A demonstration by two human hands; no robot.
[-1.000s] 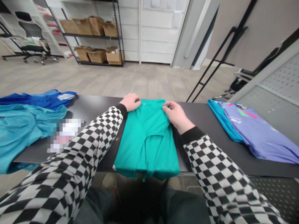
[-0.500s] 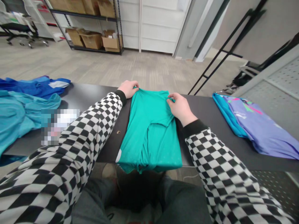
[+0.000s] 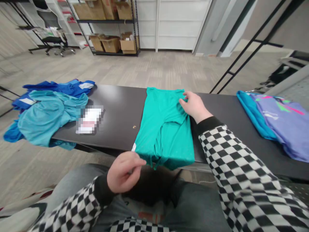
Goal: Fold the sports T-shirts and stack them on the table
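Observation:
A green shirt [image 3: 158, 109] lies partly folded on the dark table, one sleeve laid across its front and its near end hanging over the front edge. Beside its upper right edge is my right hand [image 3: 196, 106], thumb and forefinger apart, the tips touching the cloth. My left hand [image 3: 126, 172] hovers by the near left corner of the shirt, in front of the table edge. Its fingers are loosely curled with the thumb apart, and I see no cloth gripped in it.
On the dark table [image 3: 113, 112], crumpled blue and light-blue garments [image 3: 48, 112] lie at the left, beside a blurred-out white item [image 3: 89, 120]. Folded purple and blue clothes [image 3: 282, 119] sit at the right. A shelf with cardboard boxes [image 3: 111, 43] stands behind.
My left hand has let go of the shirt's far left corner and come down to its near left corner. My right hand stays at the upper right edge. The view has shifted left.

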